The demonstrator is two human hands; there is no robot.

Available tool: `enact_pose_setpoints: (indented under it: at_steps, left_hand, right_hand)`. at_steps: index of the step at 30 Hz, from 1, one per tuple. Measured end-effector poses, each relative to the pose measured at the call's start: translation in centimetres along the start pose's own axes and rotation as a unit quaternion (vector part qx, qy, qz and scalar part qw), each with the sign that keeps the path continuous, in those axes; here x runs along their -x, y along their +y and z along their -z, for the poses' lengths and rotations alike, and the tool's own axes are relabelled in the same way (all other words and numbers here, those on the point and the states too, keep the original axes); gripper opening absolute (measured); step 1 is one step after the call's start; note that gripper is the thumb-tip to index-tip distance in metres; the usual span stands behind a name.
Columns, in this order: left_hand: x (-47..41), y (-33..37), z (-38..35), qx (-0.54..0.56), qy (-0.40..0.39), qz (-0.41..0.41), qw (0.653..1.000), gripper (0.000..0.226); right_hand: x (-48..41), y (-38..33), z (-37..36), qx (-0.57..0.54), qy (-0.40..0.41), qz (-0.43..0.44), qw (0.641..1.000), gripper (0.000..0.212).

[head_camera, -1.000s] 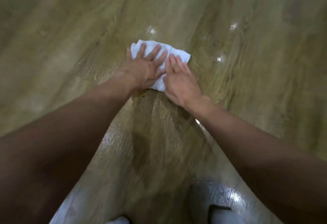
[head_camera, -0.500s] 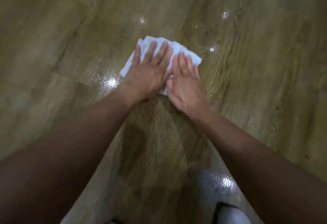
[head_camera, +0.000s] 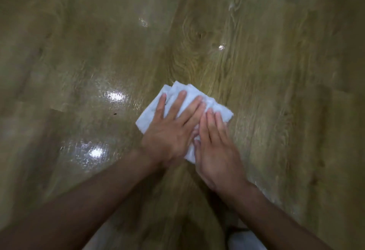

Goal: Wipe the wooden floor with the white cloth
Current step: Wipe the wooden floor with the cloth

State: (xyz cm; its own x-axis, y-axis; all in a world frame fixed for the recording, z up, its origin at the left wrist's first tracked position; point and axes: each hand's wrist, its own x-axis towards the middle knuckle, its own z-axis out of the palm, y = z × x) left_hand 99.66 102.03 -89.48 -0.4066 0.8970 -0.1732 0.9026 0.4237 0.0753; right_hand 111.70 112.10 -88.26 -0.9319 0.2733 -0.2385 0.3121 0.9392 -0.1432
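The folded white cloth (head_camera: 152, 115) lies flat on the wooden floor (head_camera: 266, 83), a little right of the middle of the view. Both hands lie palm-down on it, side by side and touching. The left hand (head_camera: 169, 131) has its fingers straight and spread, and the right hand (head_camera: 216, 151) has its fingers straight and together, so neither grip is closed round the cloth. The hands hide most of the cloth; only its far corners, its left edge and a sliver between the wrists show.

Both forearms run off the bottom corners, dark and blurred. Bright glare patches (head_camera: 115, 96) sit on the boards to the left, and a knot (head_camera: 197, 35) marks the grain beyond the cloth. The outer floor is smeared. A pale shape (head_camera: 245, 240), cut off by the bottom edge, is too blurred to identify.
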Motion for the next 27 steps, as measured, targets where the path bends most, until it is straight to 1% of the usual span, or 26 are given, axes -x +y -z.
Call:
enact_pose_setpoints:
  at_steps: [3, 5, 7, 9, 11, 13, 14, 16, 18, 21, 23, 25, 27]
  left_hand:
    - [-5.2, -2.6, 1.5, 0.0, -0.025, 0.021, 0.999, 0.066]
    - [-8.8, -4.1, 2.8, 0.007, -0.053, 0.039, 0.998, 0.065]
    - [-10.1, -4.7, 3.5, 0.007, -0.073, 0.048, 0.996, 0.064]
    - [-8.7, -3.9, 2.9, -0.004, -0.06, 0.039, 0.997, 0.065]
    - [-6.0, -1.5, 1.9, -0.011, -0.04, 0.001, 0.999, 0.064]
    - [-3.5, 1.9, 0.9, -0.019, -0.038, -0.038, 0.998, 0.064]
    - [-2.4, 3.5, 0.5, -0.017, -0.04, -0.048, 0.998, 0.063]
    - [-0.9, 5.5, 0.3, -0.002, -0.042, -0.039, 0.998, 0.061]
    - [-1.6, 5.2, 0.3, -0.009, -0.04, -0.026, 0.999, 0.061]
    - [-6.4, 2.7, 1.5, 0.019, -0.027, 0.006, 0.999, 0.062]
    - [-9.9, 1.1, 2.9, 0.033, -0.065, 0.03, 0.997, 0.062]
    - [-11.1, 0.9, 3.7, 0.031, -0.093, 0.029, 0.995, 0.062]
    - [-9.6, 2.0, 3.7, 0.017, -0.083, 0.013, 0.996, 0.062]
  right_hand:
    - [-5.7, 2.1, 1.2, 0.013, 0.022, -0.016, 1.0, 0.057]
    - [-9.4, 3.3, 2.4, 0.008, 0.023, -0.023, 0.999, 0.057]
    - [-10.5, 3.7, 3.0, 0.003, 0.019, -0.011, 1.0, 0.058]
    - [-8.7, 3.7, 2.5, -0.009, 0.024, -0.004, 1.0, 0.057]
    - [-4.2, 3.2, 1.7, -0.022, 0.036, -0.008, 0.999, 0.055]
    - [1.0, 2.9, 0.6, -0.036, 0.045, -0.015, 0.998, 0.056]
    - [3.0, 3.0, 0.1, -0.045, 0.038, -0.019, 0.998, 0.057]
    - [5.0, 3.7, -0.2, -0.039, 0.001, -0.018, 0.999, 0.06]
    - [3.6, 4.7, 0.2, -0.007, -0.017, -0.012, 1.0, 0.062]
    - [-2.0, 6.1, 1.5, 0.013, -0.002, -0.038, 0.999, 0.064]
    - [-5.3, 7.0, 2.4, 0.008, -0.001, -0.051, 0.999, 0.066]
    - [-6.2, 7.4, 2.7, 0.001, -0.004, -0.045, 0.999, 0.068]
    - [-4.1, 7.4, 2.6, -0.01, -0.014, -0.04, 0.999, 0.069]
